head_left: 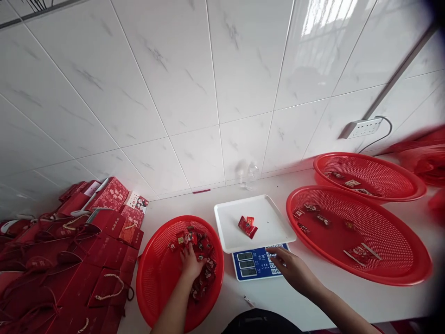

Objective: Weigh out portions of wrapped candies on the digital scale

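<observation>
Left of the blue-fronted electronic scale (258,270), the left hand (192,266) is down inside a round red perforated plastic basket (155,278), fingertips at the small shiny red-wrapped packets (209,268). Left grip: fingers bent, angled down; can't tell whether they pinch a packet or just touch. Packets pile mostly along the basket's right side, under the fingertips and to the right of the palm, long axes every which way.

Right hand (290,269) is over the scale's keypad. Right grip: fingers loosely spread, nothing seen between them; key contact unclear.

Key relation: left hand owns the basket pile. Loose red-and-orange packets (247,228) on the flat white plastic tray (227,218) are right of the left hand, but nearer the right, just beyond its fingertips and to their left. Their long axis looks slanted, far left to near right.

Two oval red plastic baskets sit on the white counter (231,304) further right, near one (405,255) beside the tray.
</observation>
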Motion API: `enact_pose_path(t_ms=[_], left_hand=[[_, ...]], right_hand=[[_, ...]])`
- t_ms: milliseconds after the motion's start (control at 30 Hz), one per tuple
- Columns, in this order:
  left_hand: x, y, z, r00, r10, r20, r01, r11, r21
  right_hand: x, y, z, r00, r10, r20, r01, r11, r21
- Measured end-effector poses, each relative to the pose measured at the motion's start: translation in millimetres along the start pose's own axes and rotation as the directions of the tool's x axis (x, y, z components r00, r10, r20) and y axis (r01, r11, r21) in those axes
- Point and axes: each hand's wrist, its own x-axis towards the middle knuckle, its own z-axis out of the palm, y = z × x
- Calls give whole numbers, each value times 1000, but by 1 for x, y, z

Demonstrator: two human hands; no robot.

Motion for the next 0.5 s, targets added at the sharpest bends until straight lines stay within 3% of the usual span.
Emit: enact_pose_path(t_ms=[233,367,500], left_hand=[[0,-10,-8,995,98,-17,-99,992,-72],[-4,-16,-14,994,114,-3,-110,955,-276],[-9,-21,-22,992,110,59,-63,851,-522]], right_hand=[[-6,6,-3,999,-1,-36,-1,999,-40],[-7,7,-1,999,19,-28,-19,999,-26],[-7,3,1,1000,23,-5,-23,999,-23]])
